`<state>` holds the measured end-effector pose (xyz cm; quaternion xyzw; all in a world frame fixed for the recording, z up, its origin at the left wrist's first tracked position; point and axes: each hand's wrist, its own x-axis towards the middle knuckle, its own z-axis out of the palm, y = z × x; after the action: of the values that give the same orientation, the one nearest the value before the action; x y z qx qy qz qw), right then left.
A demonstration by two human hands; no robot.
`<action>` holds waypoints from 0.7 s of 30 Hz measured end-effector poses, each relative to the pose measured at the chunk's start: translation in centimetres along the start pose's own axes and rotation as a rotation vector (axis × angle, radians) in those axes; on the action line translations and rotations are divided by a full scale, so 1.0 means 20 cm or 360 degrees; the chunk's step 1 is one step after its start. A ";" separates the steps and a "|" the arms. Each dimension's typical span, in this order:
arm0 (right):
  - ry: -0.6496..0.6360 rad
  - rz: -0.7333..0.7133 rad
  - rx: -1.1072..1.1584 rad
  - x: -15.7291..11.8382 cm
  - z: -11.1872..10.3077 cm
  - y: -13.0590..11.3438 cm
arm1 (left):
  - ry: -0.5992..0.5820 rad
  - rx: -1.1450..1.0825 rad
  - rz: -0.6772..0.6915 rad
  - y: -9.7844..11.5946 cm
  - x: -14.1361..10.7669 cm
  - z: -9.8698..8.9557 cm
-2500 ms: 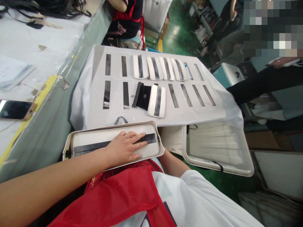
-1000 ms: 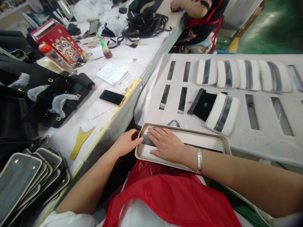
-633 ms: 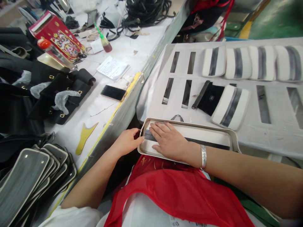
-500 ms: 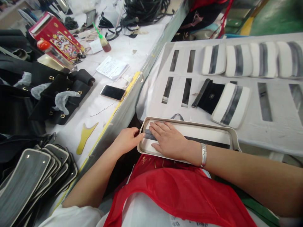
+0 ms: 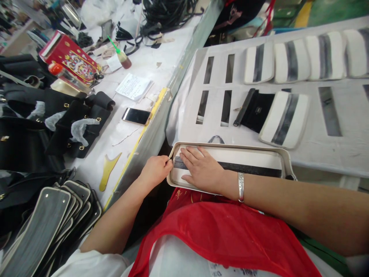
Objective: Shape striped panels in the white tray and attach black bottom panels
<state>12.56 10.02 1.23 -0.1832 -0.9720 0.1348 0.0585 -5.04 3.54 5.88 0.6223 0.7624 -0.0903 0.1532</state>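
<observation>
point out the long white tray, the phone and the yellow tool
Long white tray (image 5: 253, 159): head view, on its bare white floor, above the dark stripe.
Phone (image 5: 136, 115): head view, on the middle of its dark screen.
Yellow tool (image 5: 107, 169): head view, on its flat body, below the forked end.

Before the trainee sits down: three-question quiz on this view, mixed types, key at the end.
1. What colour is the narrow metal bracelet by the right hand? A) red; B) silver; C) black.
2. True or false: the right hand lies with fingers extended on the long, cream, dark-striped, rimmed tray-shaped piece.
3. Where does the left hand meet that piece?

Key: 1: B. 2: True. 3: At its short end, on the picture's left.
</observation>
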 end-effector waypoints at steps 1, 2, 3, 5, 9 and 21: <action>0.0000 0.0002 0.0001 0.00 0.00 0.00 | 0.0000 0.0005 0.0001 0.00 0.00 0.00; 0.0000 0.0003 0.0004 0.00 0.00 0.00 | 0.0000 0.0010 0.0002 0.00 0.00 0.00; -0.0001 0.0004 0.0006 0.00 -0.01 0.00 | -0.0001 0.0016 0.0004 0.01 0.01 0.00; 0.0000 0.0006 0.0008 0.00 -0.01 0.00 | -0.0008 0.0028 0.0002 0.01 0.01 0.00; -0.0005 0.0006 -0.0001 0.00 -0.02 -0.01 | -0.0041 0.0032 0.0001 0.01 0.02 0.00; -0.0004 0.0016 -0.0049 0.00 0.00 -0.01 | -0.0127 -0.0402 0.0018 -0.05 0.05 0.04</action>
<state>12.56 9.79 1.26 -0.1888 -0.9731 0.1205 0.0537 -6.08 4.03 4.65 0.5982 0.7575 -0.0174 0.2608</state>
